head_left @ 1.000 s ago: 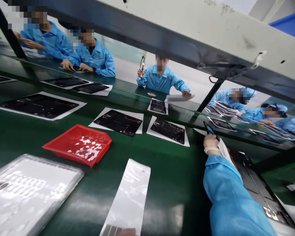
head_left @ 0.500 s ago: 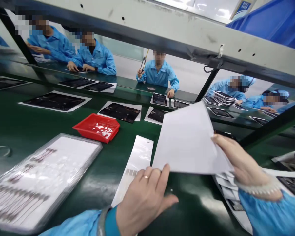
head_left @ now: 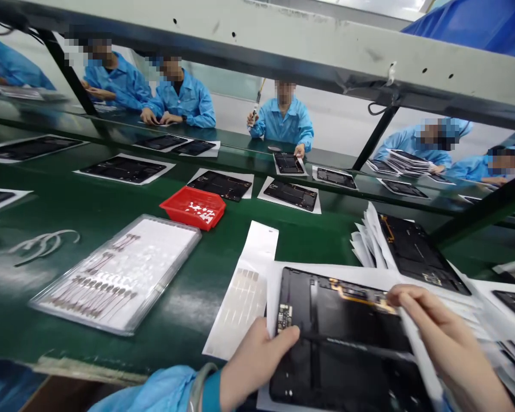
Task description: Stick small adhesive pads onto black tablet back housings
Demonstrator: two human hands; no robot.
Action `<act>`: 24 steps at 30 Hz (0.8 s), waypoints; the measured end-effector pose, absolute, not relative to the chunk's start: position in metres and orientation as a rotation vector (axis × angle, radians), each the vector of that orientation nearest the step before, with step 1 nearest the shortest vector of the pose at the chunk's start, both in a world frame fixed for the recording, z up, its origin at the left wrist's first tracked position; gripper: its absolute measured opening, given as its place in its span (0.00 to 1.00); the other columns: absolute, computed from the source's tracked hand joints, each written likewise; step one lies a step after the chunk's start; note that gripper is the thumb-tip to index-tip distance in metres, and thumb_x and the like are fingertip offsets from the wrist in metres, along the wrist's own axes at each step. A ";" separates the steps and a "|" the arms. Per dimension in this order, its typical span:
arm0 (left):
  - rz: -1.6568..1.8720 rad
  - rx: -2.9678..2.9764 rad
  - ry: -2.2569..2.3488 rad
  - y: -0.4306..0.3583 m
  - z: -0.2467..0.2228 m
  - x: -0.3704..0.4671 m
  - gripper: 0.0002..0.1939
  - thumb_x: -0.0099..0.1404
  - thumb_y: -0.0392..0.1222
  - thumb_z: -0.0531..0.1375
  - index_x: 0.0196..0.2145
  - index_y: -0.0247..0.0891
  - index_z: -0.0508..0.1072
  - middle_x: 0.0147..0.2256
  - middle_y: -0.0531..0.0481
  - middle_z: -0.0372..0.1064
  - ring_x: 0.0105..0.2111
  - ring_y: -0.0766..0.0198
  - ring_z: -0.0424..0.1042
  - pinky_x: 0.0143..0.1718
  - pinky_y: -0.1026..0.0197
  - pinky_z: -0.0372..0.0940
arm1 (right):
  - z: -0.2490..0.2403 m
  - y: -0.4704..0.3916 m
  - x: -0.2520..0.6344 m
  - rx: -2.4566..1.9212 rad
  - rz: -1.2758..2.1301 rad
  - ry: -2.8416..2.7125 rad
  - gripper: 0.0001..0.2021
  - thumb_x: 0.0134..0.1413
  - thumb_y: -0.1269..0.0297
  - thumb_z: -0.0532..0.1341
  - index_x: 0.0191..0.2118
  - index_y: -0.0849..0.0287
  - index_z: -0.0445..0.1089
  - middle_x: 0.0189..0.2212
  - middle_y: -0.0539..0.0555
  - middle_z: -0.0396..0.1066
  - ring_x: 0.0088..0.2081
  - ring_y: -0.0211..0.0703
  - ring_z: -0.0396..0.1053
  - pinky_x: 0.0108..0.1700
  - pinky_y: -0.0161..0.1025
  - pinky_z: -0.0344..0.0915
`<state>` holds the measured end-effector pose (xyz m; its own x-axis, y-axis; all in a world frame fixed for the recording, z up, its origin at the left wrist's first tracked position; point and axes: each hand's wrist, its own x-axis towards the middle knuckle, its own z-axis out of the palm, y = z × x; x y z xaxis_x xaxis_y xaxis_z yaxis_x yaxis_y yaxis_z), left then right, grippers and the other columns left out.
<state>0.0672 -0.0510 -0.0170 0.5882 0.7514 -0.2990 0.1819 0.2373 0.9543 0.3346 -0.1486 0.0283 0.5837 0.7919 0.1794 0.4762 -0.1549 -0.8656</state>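
Note:
A black tablet housing (head_left: 352, 349) with an orange flex cable along its top lies on a white paper sheet (head_left: 343, 269), close in front of me. My left hand (head_left: 251, 357) grips its left edge, thumb on top; the other fingers are hidden beneath. At the upper right edge, by the end of the flex cable, the thumb and fingertips of my right hand (head_left: 444, 337) are pinched on the housing. Left of it lies a white backing sheet (head_left: 257, 246) with rows of pale strips. A clear tray (head_left: 167, 269) holds several small parts with thin wires.
A red bin (head_left: 171, 206) contains small white pieces. To the right, more housings (head_left: 420, 252) are stacked with paper sheets. Several housings on paper lie along the green bench (head_left: 124, 206). Co-workers in blue sit opposite, beneath a grey overhead beam (head_left: 283, 46).
The raised white sheet has come down, and a tablet housing now shows on paper between my hands. My left hand has closed on its edge. The view has shifted.

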 end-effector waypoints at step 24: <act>0.202 1.157 0.568 -0.044 -0.031 0.076 0.34 0.60 0.50 0.57 0.58 0.35 0.50 0.34 0.49 0.65 0.26 0.67 0.66 0.29 0.61 0.65 | -0.025 -0.140 0.234 -1.607 0.759 -1.511 0.08 0.61 0.66 0.54 0.42 0.56 0.68 0.37 0.53 0.70 0.39 0.39 0.69 0.42 0.36 0.66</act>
<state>0.0761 -0.0443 -0.0310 0.8426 0.4340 -0.3189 0.1351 0.4029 0.9052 0.2337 -0.1403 -0.0248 0.1119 0.9897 0.0895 0.5189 0.0186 -0.8546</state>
